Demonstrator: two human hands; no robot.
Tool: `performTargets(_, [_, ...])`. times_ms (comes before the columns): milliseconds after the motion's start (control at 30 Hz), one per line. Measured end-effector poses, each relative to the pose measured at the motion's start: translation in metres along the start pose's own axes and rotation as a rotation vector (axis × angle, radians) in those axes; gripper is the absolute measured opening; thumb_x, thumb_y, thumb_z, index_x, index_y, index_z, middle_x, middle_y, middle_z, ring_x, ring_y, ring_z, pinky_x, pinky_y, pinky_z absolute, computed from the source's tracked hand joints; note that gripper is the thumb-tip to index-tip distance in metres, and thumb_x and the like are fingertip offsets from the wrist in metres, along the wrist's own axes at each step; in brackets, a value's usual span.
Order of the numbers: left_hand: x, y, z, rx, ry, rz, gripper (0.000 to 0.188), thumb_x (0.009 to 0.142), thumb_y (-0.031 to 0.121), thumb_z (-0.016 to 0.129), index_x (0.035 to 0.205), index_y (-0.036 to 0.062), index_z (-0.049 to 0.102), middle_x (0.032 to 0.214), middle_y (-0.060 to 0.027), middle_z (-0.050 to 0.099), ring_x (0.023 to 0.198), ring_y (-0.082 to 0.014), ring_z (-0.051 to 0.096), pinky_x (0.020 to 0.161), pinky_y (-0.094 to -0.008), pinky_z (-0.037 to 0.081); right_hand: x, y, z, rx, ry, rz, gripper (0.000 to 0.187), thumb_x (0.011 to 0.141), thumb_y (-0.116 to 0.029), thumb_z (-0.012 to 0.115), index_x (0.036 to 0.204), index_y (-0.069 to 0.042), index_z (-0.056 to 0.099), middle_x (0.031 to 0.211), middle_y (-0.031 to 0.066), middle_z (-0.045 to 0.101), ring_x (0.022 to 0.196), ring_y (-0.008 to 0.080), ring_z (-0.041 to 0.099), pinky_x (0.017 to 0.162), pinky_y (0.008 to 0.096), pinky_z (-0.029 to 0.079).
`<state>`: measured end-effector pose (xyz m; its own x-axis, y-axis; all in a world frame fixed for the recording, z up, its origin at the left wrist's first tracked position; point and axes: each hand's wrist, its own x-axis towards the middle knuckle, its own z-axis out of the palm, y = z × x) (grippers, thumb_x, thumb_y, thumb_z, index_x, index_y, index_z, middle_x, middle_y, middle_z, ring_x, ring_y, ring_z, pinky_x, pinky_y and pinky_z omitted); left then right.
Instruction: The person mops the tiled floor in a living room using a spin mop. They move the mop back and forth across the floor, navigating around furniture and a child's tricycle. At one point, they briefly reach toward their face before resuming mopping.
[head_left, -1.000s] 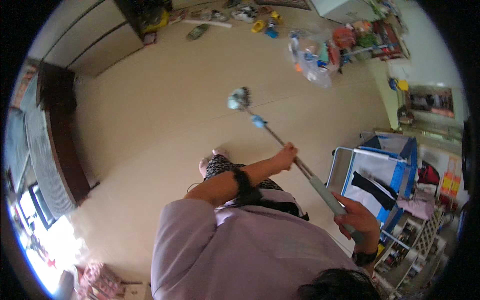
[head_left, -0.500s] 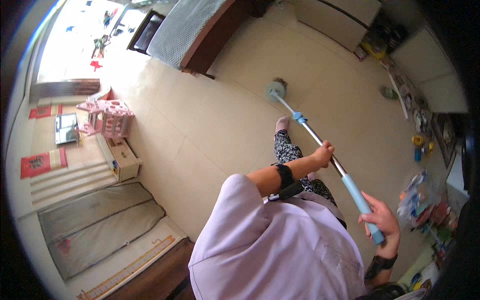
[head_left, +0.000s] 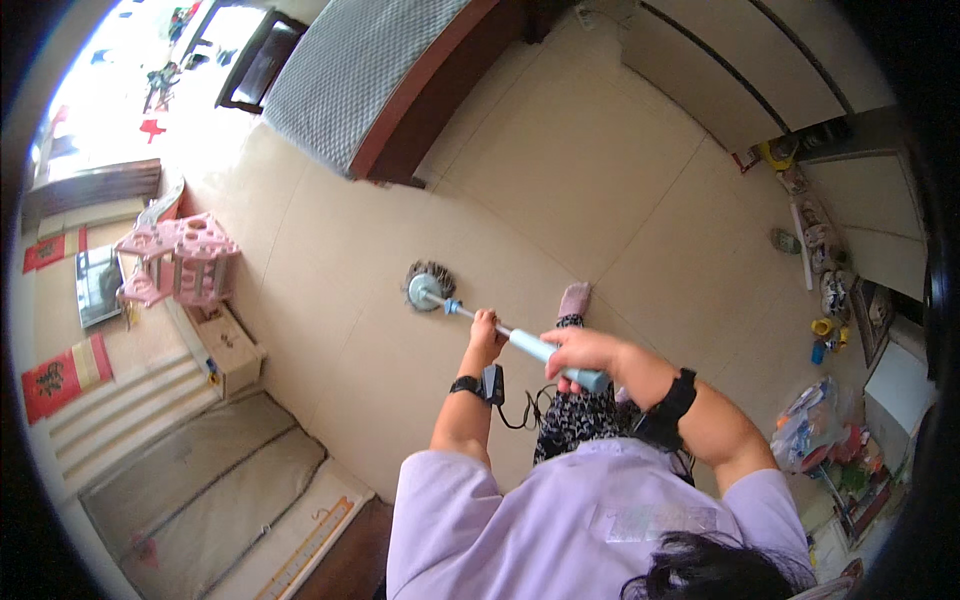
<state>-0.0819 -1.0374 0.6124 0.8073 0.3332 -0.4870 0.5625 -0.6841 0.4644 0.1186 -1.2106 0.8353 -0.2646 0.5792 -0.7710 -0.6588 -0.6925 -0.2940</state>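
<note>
A round spin mop (head_left: 422, 293) with a light-blue disc and grey-brown strands rests on the beige tiled floor (head_left: 540, 110), left of the middle. Its pole slants down to the right, with a blue collar near the head. My left hand (head_left: 487, 332) is closed round the metal part of the pole, close below that collar. Higher up, the fingers of my right hand (head_left: 583, 352) wrap the light-blue grip near its rounded end. Black bands sit on both forearms, and a dark cable hangs by the left one. A foot in a pink sock (head_left: 575, 300) stands right of the pole.
A bed or couch with a grey quilted cover (head_left: 360, 70) juts in at the top. Pink plastic play furniture (head_left: 185, 262) and a wooden cabinet (head_left: 230, 350) line the left. Shoes (head_left: 835, 290), a plastic bag of items (head_left: 812, 420) and pale cabinets (head_left: 720, 70) stand along the right.
The mop head has swept left and nearer to me. Both hands moved left with the pole, which now slants less steeply. The foot appears farther from the mop head.
</note>
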Motion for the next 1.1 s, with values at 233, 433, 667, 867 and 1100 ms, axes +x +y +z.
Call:
performTargets(233, [0.064, 0.084, 0.069, -1.296, -0.214, -0.605, 0.007, 0.091, 0.018, 0.054, 0.095, 0.0128, 0.051, 0.080, -0.0061, 0.051, 0.081, -0.0241, 0.056, 0.068, -0.0399, 0.054, -0.088, 0.037, -0.078, 0.400, 0.166, -0.098, 0.065, 0.083, 0.000, 0.061, 0.145, -0.003, 0.041, 0.081, 0.0087, 0.063, 0.052, 0.0115, 0.056, 0.040, 0.0264, 0.046])
performTargets(433, [0.046, 0.293, 0.159, -0.911, -0.884, -0.396, 0.023, 0.091, 0.030, 0.056, 0.100, 0.0098, 0.059, 0.082, -0.0073, 0.057, 0.085, -0.0245, 0.058, 0.070, -0.0446, 0.046, -0.260, 0.123, -0.024, 0.742, 0.689, 0.010, 0.078, 0.083, -0.004, 0.057, 0.154, -0.007, 0.026, 0.095, 0.0133, 0.062, 0.055, 0.0134, 0.054, 0.041, 0.0279, 0.044])
performTargets(667, [-0.016, 0.442, 0.285, 0.146, -1.270, 0.979, 0.046, 0.070, 0.039, 0.082, 0.102, 0.0086, 0.069, 0.104, -0.0020, 0.064, 0.103, -0.0208, 0.055, 0.093, -0.0399, 0.039, -0.309, 0.190, 0.035, 0.995, 0.955, -0.131, 0.065, 0.091, -0.006, 0.053, 0.152, -0.007, 0.031, 0.081, 0.0117, 0.060, 0.048, 0.0155, 0.051, 0.038, 0.0295, 0.041])
performTargets(867, [0.000, 0.451, 0.255, 0.190, -1.134, 1.006, 0.025, 0.093, 0.032, 0.058, 0.109, 0.0129, 0.058, 0.094, -0.0063, 0.057, 0.094, -0.0206, 0.056, 0.093, -0.0402, 0.038, -0.350, 0.187, 0.001, 0.454, 0.836, -0.060, 0.075, 0.085, -0.006, 0.058, 0.154, -0.004, 0.027, 0.077, 0.0107, 0.061, 0.048, 0.0182, 0.055, 0.041, 0.0311, 0.044])
performTargets(1100, [0.114, 0.358, 0.143, -1.266, -0.781, -0.468, 0.025, 0.097, 0.037, 0.048, 0.104, 0.0140, 0.055, 0.089, -0.0071, 0.055, 0.087, -0.0236, 0.056, 0.072, -0.0404, 0.047, -0.331, 0.103, -0.105, 0.524, 0.444, -0.213, 0.080, 0.083, 0.000, 0.056, 0.155, -0.007, 0.023, 0.082, 0.0097, 0.061, 0.051, 0.0138, 0.056, 0.041, 0.0285, 0.048])
